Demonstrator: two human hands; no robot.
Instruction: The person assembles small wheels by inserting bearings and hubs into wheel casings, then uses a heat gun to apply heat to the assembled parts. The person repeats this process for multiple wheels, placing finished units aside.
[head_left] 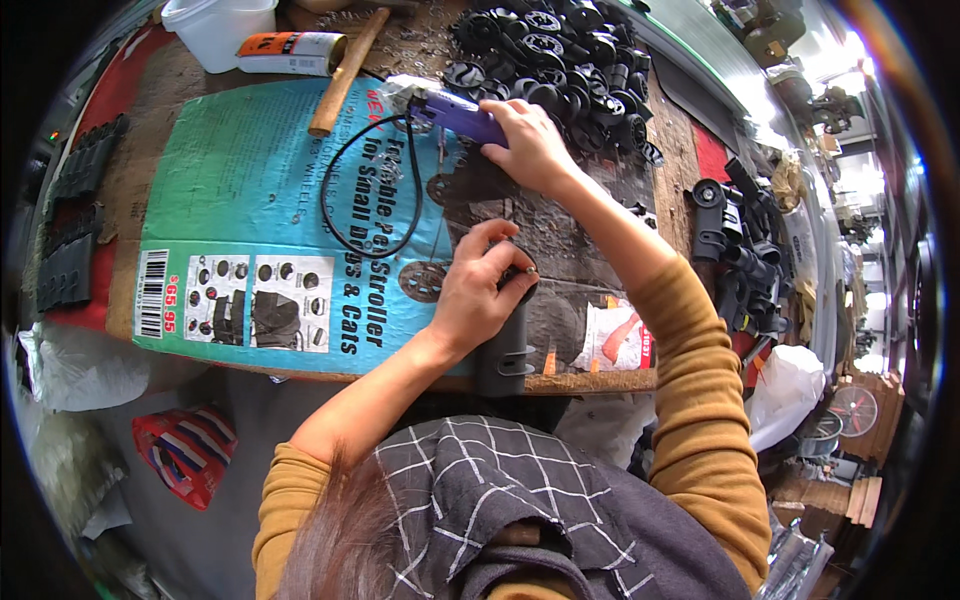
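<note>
My right hand (530, 140) is wrapped round the purple body of a corded electric screwdriver (458, 113), held above the bench's far half. Clear wrapping covers the tool's left end, and a black cord (335, 180) loops from it across the cardboard. Nearer to me, my left hand (482, 285) pinches a small metal piece (532, 270), perhaps a screw, between thumb and forefinger. Just below those fingers a black plastic bracket (503, 352) stands at the bench's near edge; the hand hides its upper part.
A heap of black plastic wheels and fittings (560, 60) covers the back. More black brackets (735, 235) lie right, and rows of black parts (75, 245) left. A wooden-handled tool (350, 70), spray can (290, 52) and white tub (222, 35) stand back left, beside printed cardboard (230, 180).
</note>
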